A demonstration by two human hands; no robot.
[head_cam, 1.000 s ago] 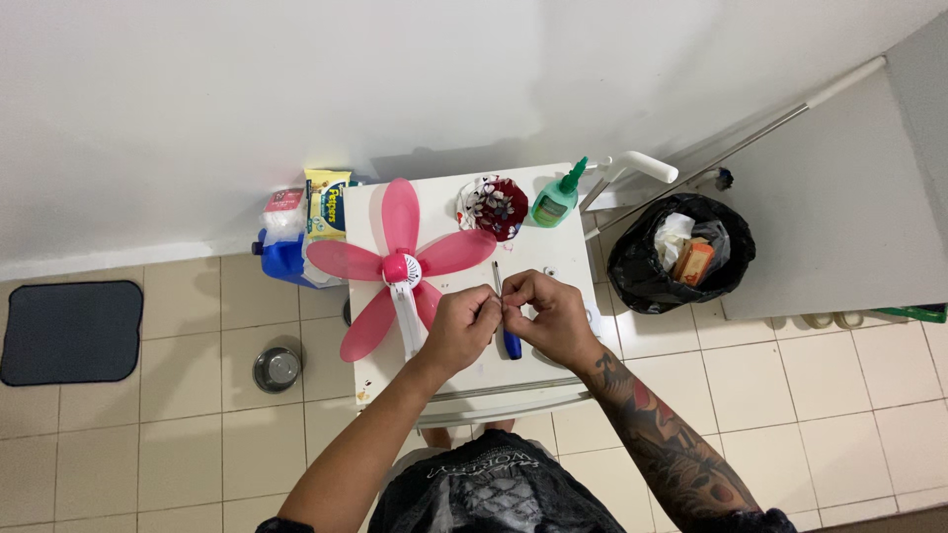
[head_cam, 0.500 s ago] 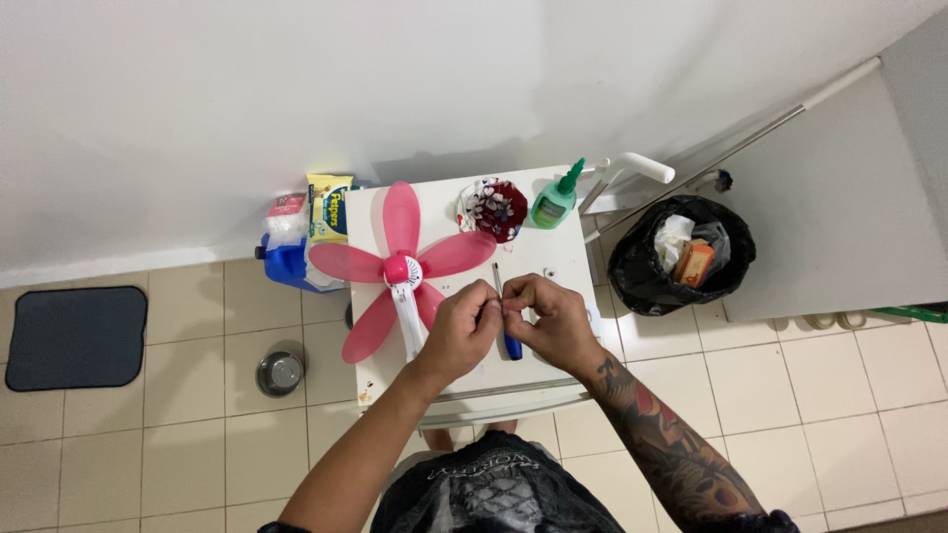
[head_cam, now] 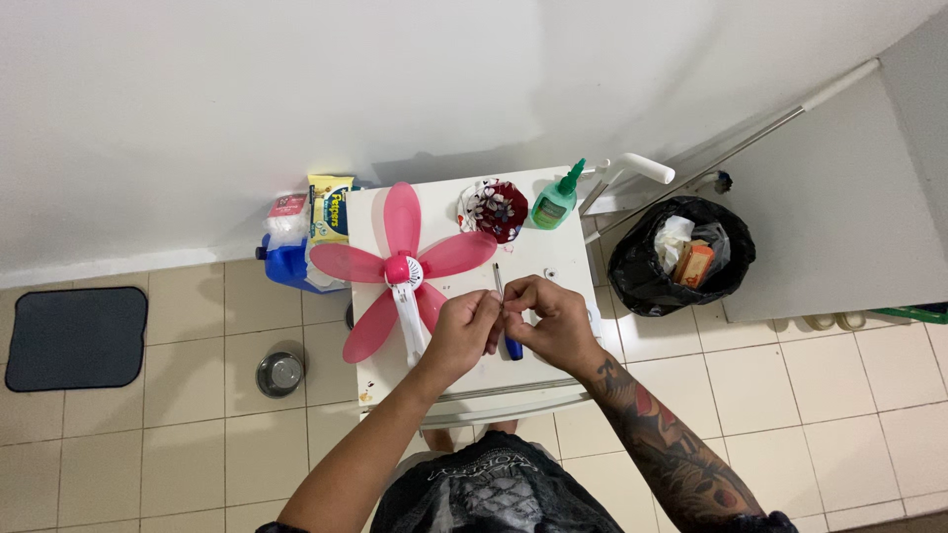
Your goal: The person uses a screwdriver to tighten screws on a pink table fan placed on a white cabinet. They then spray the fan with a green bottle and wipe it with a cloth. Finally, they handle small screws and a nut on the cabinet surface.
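In the middle of the frame, over the white worktop (head_cam: pixel 553 276), the left hand (head_cam: pixel 462 331) and the right hand (head_cam: pixel 553 321) meet, fingertips pressed together. They seem to pinch something tiny between them, too small to make out. A screwdriver (head_cam: pixel 506 314) with a blue handle lies under the hands, its long side pointing up and down the frame. It is nearer the right hand. The pink fan blade (head_cam: pixel 400 266) lies just left of the left hand.
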